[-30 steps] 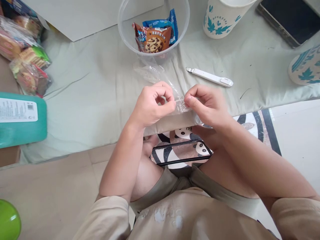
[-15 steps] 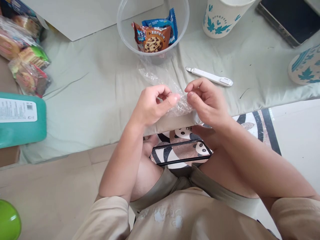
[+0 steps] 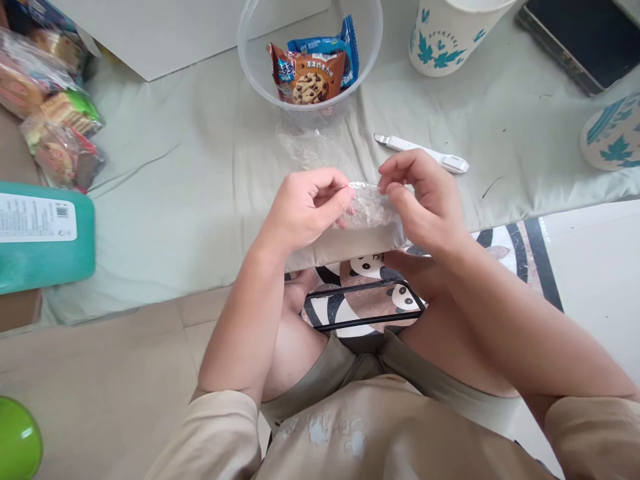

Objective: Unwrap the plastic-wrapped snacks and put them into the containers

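Note:
A crinkled sheet of clear plastic film [image 3: 373, 205] stretches between my two hands above the cloth's front edge. My left hand [image 3: 313, 207] pinches the film's left side between thumb and forefinger. On the opposite side, my right hand [image 3: 425, 197] grips it with thumb and bent fingers. The film's far part lies on the cloth, reaching toward a clear plastic bowl [image 3: 243, 50]. In that bowl are a brown cookie packet [image 3: 310, 79] and a blue packet [image 3: 350, 50]. A white utility knife [image 3: 417, 152] lies just beyond my right hand, its tip toward the left.
Two paper cups with blue leaves, one upright [image 3: 440, 40] and another [image 3: 613, 137] at the right edge, stand near a dark phone-like device [image 3: 585, 37]. At left are bagged snacks [image 3: 60, 147] and a green bottle [image 3: 45, 260]. A black-framed object [image 3: 365, 307] sits between my legs.
My hands have drawn slightly apart, the right one moving a little right and away from me. The film between them is now spread wider, with its upper edge pulled straighter.

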Demonstrator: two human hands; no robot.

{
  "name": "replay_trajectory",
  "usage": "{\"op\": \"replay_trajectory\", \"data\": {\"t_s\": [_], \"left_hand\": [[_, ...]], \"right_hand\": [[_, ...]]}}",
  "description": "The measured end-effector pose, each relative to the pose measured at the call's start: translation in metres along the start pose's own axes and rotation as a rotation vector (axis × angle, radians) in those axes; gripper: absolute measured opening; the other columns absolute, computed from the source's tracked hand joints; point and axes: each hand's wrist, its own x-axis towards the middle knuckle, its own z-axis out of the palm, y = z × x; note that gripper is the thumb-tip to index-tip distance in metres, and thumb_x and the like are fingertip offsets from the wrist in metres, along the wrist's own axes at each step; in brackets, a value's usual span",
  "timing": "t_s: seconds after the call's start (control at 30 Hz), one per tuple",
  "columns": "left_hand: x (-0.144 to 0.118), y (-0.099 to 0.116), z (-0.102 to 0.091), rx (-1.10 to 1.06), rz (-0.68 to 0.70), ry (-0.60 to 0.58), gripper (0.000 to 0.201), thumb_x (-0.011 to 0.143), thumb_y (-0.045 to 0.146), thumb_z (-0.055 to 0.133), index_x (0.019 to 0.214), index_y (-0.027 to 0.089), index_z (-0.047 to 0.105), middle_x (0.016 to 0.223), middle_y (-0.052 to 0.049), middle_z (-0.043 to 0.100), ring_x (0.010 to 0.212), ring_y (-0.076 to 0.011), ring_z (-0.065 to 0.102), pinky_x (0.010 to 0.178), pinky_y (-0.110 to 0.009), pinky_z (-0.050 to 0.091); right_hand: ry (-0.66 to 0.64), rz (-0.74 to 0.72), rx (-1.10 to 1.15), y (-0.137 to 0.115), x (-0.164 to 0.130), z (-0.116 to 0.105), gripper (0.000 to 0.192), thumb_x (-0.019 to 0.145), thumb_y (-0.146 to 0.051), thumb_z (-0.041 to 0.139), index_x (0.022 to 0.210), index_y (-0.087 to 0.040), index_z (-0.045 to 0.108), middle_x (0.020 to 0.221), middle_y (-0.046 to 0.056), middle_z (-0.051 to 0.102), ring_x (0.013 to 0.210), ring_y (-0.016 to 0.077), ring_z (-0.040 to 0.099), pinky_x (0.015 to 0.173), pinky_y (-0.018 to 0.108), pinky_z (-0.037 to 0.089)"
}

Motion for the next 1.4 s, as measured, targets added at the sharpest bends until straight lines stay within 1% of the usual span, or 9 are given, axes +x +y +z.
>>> {"op": "replay_trajectory", "data": {"t_s": [0.1,0.27,0.4,0.53,0.77,0.97,1.03,1.2,1.4], "left_hand": [[-0.001,0.003,0.003,0.014,-0.032,-0.091,0.022,0.092,0.033,0.069,0.075,0.019,0.068,0.067,0.0,0.071,0.054,-0.0117,0.066,0.054,-0.025,0.054],[-0.001,-0.001,0.0,-0.013,-0.037,-0.07,0.038,0.093,0.054,0.069,0.079,0.019,0.071,0.071,-0.003,0.074,0.058,-0.0133,0.07,0.052,-0.024,0.054],[0.0,-0.008,-0.003,-0.037,-0.071,0.022,0.045,0.091,0.065,0.067,0.087,0.02,0.073,0.073,-0.005,0.076,0.055,-0.0131,0.069,0.046,-0.022,0.05],[0.002,-0.013,0.001,-0.025,-0.03,0.094,0.04,0.094,0.062,0.065,0.096,0.022,0.071,0.076,-0.003,0.076,0.056,-0.0121,0.068,0.046,-0.022,0.05],[0.007,-0.016,0.005,0.049,0.087,0.389,0.037,0.096,0.063,0.06,0.101,0.026,0.064,0.083,-0.002,0.073,0.07,-0.0141,0.069,0.063,-0.029,0.055],[0.003,-0.015,-0.006,0.074,0.424,0.614,0.036,0.095,0.065,0.06,0.091,0.029,0.058,0.091,-0.002,0.061,0.086,-0.0188,0.063,0.079,-0.04,0.052],[-0.001,-0.012,-0.01,0.137,0.475,0.563,0.039,0.096,0.062,0.059,0.077,0.027,0.059,0.085,-0.003,0.056,0.085,-0.02,0.06,0.08,-0.042,0.052],[-0.007,-0.007,-0.011,0.34,0.346,0.131,0.028,0.077,0.053,0.083,0.083,0.027,0.075,0.119,-0.009,0.062,0.113,-0.0285,0.062,0.088,-0.044,0.056],[-0.007,-0.006,0.007,0.365,0.263,-0.013,0.025,0.072,0.035,0.091,0.092,0.028,0.079,0.133,-0.009,0.062,0.127,-0.032,0.059,0.104,-0.049,0.053]], "right_hand": [[-0.053,0.001,0.033,-0.004,0.001,-0.002,0.025,0.087,-0.044,0.075,0.102,-0.026,0.068,0.1,0.005,0.072,0.095,0.022,0.067,0.089,0.04,0.056],[-0.158,0.09,0.037,-0.005,0.002,-0.003,0.021,0.086,-0.042,0.077,0.09,-0.023,0.068,0.075,0.001,0.064,0.073,0.0173,0.062,0.072,0.035,0.055],[-0.049,0.104,0.031,-0.004,0.003,-0.005,0.02,0.093,-0.037,0.068,0.079,-0.023,0.063,0.072,0.001,0.061,0.065,0.0143,0.056,0.062,0.032,0.049],[0.071,0.124,0.101,-0.003,0.001,0.001,0.023,0.097,-0.04,0.061,0.082,-0.023,0.057,0.079,0.002,0.063,0.073,0.0148,0.062,0.071,0.033,0.054],[0.148,-0.038,-0.004,-0.002,-0.004,0.0,0.021,0.098,-0.043,0.06,0.088,-0.025,0.06,0.083,0.002,0.064,0.08,0.0181,0.065,0.083,0.04,0.055],[0.171,-0.036,-0.015,-0.001,-0.003,-0.003,0.022,0.097,-0.044,0.062,0.085,-0.025,0.062,0.08,0.002,0.064,0.074,0.0173,0.061,0.077,0.04,0.054],[0.183,-0.025,-0.007,-0.001,-0.002,-0.002,0.024,0.096,-0.046,0.063,0.085,-0.025,0.062,0.079,0.001,0.064,0.073,0.0167,0.06,0.075,0.038,0.054],[0.163,-0.035,0.008,-0.003,-0.003,-0.002,0.025,0.096,-0.045,0.064,0.083,-0.025,0.064,0.079,0.002,0.066,0.075,0.0179,0.065,0.078,0.04,0.056],[0.054,-0.024,0.039,-0.005,-0.009,0.001,0.022,0.093,-0.047,0.071,0.089,-0.026,0.071,0.078,0.002,0.071,0.071,0.0181,0.068,0.068,0.036,0.057]]}}
